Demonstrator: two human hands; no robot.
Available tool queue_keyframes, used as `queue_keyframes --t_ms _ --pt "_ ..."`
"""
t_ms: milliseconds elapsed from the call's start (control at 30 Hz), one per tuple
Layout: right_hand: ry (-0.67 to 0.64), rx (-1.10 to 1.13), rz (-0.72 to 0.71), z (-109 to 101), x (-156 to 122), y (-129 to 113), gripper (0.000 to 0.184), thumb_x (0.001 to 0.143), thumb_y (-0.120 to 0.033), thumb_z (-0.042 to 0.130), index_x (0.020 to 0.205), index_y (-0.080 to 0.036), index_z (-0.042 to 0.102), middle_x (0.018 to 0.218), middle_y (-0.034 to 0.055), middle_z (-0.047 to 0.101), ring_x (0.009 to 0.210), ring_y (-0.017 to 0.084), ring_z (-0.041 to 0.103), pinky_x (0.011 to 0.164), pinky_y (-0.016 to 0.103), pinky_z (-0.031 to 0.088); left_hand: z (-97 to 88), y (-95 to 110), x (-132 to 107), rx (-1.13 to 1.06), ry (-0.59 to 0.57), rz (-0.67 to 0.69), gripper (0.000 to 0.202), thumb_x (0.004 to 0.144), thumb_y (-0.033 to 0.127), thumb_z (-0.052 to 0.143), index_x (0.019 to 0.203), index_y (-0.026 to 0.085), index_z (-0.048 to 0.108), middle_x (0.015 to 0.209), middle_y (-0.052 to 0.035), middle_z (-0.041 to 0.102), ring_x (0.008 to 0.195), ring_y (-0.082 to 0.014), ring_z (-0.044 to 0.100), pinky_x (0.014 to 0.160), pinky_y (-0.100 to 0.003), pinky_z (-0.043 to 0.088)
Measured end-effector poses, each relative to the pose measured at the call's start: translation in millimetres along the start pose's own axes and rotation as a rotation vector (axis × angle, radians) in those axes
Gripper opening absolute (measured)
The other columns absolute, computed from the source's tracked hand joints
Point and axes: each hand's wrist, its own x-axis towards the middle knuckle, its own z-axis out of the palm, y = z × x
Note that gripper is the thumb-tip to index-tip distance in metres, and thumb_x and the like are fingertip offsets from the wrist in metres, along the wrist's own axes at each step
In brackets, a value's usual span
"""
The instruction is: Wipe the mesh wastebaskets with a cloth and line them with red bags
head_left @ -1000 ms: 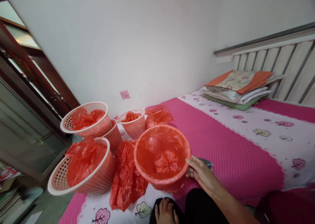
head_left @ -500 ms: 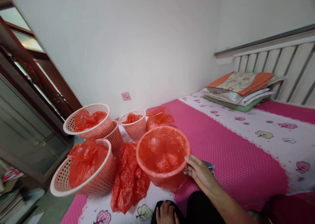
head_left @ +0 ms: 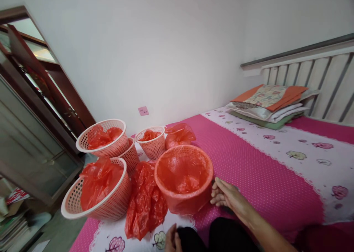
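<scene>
A round basket (head_left: 184,204) lined with a red plastic bag, which is folded over its rim, stands upright on the bed. My right hand (head_left: 225,193) is just off its right side, thumb up and fingers loosely bent, with nothing in them. Low in the view, my left hand (head_left: 173,240) is by my dark-clothed knee, holding nothing visible; its fingers show only in part. Left of the lined basket lies a crumpled red plastic bag (head_left: 145,204). Beside that, a wide pink basket (head_left: 114,204) leans at a tilt with a red bag inside.
Farther back are another wide basket (head_left: 117,147) on top of a smaller one (head_left: 131,158), a small basket (head_left: 152,148) and a red-wrapped item (head_left: 180,135). Folded bedding (head_left: 268,104) lies by the radiator (head_left: 315,82). A door (head_left: 52,86) is at the left.
My right hand has let go of the lined basket's rim and moved slightly down and right. My left hand has shifted left off my knee. The view has tilted a little.
</scene>
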Motion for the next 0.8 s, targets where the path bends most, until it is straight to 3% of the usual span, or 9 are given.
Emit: queue_keyframes --t_ms 67,167,267,367,467,533,633,800 --pt "0.085 -0.028 -0.064 -16 -2 -7 0.053 0.078 -0.073 0.075 0.081 -0.021 0.065 0.071 0.0036 0.071 0.060 0.017 0.071 0.055 0.026 0.052 -21.7 20 16 -0.163 0.116 -0.112 0.048 0.085 0.057 0.057 0.104 0.017 0.073 0.108 -0.0160 0.078 0.100 -0.0297 0.077 0.087 -0.038 0.063" --pt "0.232 -0.062 -0.246 -32 -4 -14 0.049 0.081 -0.070 0.073 0.089 -0.021 0.069 0.083 0.0078 0.074 0.072 0.021 0.073 0.060 0.030 0.056 -53.6 65 38 -0.315 0.077 -0.203 0.061 0.075 0.069 0.066 0.106 0.016 0.072 0.104 -0.0160 0.078 0.095 -0.0324 0.077 0.077 -0.041 0.065" --pt "0.343 -0.302 -0.495 -31 -10 -15 0.049 0.090 -0.065 0.063 0.109 -0.021 0.071 0.108 0.0139 0.077 0.099 0.029 0.075 0.081 0.041 0.062 -69.4 115 44 -0.309 0.099 -0.117 0.065 0.079 0.072 0.064 0.111 0.017 0.071 0.115 -0.0164 0.076 0.103 -0.0320 0.075 0.085 -0.044 0.063" --pt "0.328 -0.672 -0.828 -14 -22 -14 0.040 0.100 -0.047 0.055 0.129 -0.022 0.066 0.132 0.0138 0.071 0.125 0.031 0.067 0.105 0.051 0.055 -65.5 148 36 -0.209 0.109 0.042 0.060 0.087 0.067 0.061 0.122 0.019 0.070 0.131 -0.0158 0.071 0.124 -0.0330 0.065 0.101 -0.046 0.056" --pt "0.213 -0.962 -1.133 13 -35 -9 0.039 0.102 -0.027 0.055 0.141 -0.025 0.059 0.139 0.0112 0.068 0.133 0.028 0.062 0.112 0.050 0.052 -51.9 159 22 -0.208 0.033 0.077 0.056 0.089 0.060 0.065 0.129 0.021 0.067 0.135 -0.0149 0.068 0.127 -0.0318 0.064 0.107 -0.046 0.052" --pt "0.137 -1.074 -1.237 32 -41 -4 0.042 0.101 -0.018 0.056 0.142 -0.024 0.058 0.137 0.0104 0.069 0.133 0.027 0.061 0.111 0.048 0.054 -43.0 158 16 -0.228 -0.014 0.065 0.057 0.086 0.057 0.071 0.129 0.021 0.066 0.131 -0.0147 0.069 0.120 -0.0307 0.067 0.103 -0.044 0.053" --pt "0.051 -1.166 -1.259 55 -41 9 0.044 0.097 -0.010 0.057 0.140 -0.022 0.059 0.134 0.0106 0.070 0.134 0.028 0.060 0.113 0.051 0.053 -34.5 156 13 -0.292 -0.003 -0.014 0.061 0.081 0.058 0.075 0.126 0.018 0.064 0.120 -0.0151 0.071 0.110 -0.0299 0.069 0.093 -0.042 0.056" --pt "-0.034 -1.201 -1.244 69 -22 31 0.044 0.094 -0.004 0.057 0.135 -0.018 0.060 0.126 0.0103 0.072 0.128 0.030 0.064 0.113 0.059 0.051 -32.8 165 28 -0.586 -0.028 -0.362 0.068 0.081 0.058 0.074 0.132 0.019 0.054 0.120 -0.0156 0.071 0.104 -0.0274 0.072 0.076 -0.035 0.058"
